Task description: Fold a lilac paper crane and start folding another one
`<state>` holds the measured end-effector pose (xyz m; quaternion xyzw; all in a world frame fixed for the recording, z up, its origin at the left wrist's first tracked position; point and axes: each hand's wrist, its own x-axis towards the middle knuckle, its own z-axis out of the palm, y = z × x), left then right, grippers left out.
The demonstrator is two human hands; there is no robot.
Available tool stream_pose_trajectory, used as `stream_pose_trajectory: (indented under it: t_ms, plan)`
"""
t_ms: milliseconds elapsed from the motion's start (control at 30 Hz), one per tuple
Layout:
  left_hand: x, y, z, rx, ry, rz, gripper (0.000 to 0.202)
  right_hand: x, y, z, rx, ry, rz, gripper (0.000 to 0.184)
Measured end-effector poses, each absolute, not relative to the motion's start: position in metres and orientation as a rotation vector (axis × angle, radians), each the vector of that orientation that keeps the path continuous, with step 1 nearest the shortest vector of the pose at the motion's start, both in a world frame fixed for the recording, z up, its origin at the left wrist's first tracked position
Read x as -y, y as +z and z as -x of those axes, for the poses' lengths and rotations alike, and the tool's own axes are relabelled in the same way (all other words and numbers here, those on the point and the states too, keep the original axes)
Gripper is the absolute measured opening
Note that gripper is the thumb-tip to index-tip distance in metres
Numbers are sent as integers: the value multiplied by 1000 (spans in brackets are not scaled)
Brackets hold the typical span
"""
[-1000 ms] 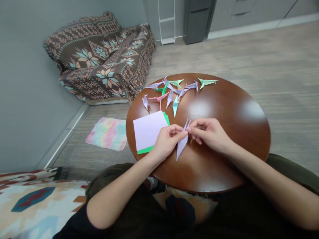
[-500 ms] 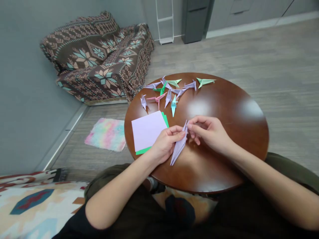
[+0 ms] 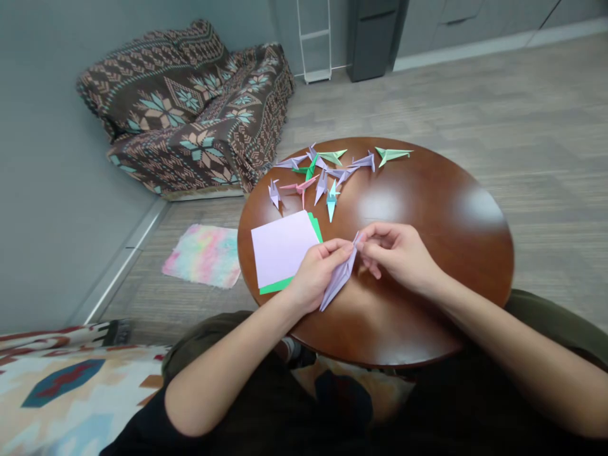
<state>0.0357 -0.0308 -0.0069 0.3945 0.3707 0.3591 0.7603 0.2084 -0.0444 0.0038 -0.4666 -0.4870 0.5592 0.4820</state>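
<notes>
A narrow, pointed piece of folded lilac paper (image 3: 338,279) is held between both hands just above the round brown table (image 3: 427,202). My left hand (image 3: 317,269) pinches its left side near the top. My right hand (image 3: 399,253) pinches its upper tip with thumb and forefinger. The paper's long point slants down towards the left. A stack of flat square sheets (image 3: 281,247), lilac on top of green, lies on the table just left of my left hand.
Several finished folded paper figures (image 3: 327,171) in lilac, green, pink and blue lie at the table's far side. A patterned sofa (image 3: 190,114) stands at the back left. A pastel mat (image 3: 204,254) lies on the floor by the table.
The folded lilac paper has turned in my hands: its lower point has swung from straight down towards the left. Both hands have kept their pinch on it.
</notes>
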Motion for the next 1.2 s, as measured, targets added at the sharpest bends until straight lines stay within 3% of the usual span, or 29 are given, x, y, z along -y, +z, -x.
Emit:
stream_pose_trajectory:
  t_ms: [233,600,833,1033,1200]
  plan:
    - [30,-8,-37,-769,798,-924,39,44,2,-208,1168,1340,1103,5]
    - [31,-5,-38,-855,930,-1103,37,47,4,-209,1151,1359,1066,29]
    - [32,-4,-38,-899,974,-1187,37,49,4,-207,1201,1283,1091,29]
    - [33,-3,-39,-913,1014,-1288,25,52,1,-201,1204,1166,1165,22]
    - [29,6,-31,-972,991,-1496,14,50,6,-211,1331,1175,1150,29]
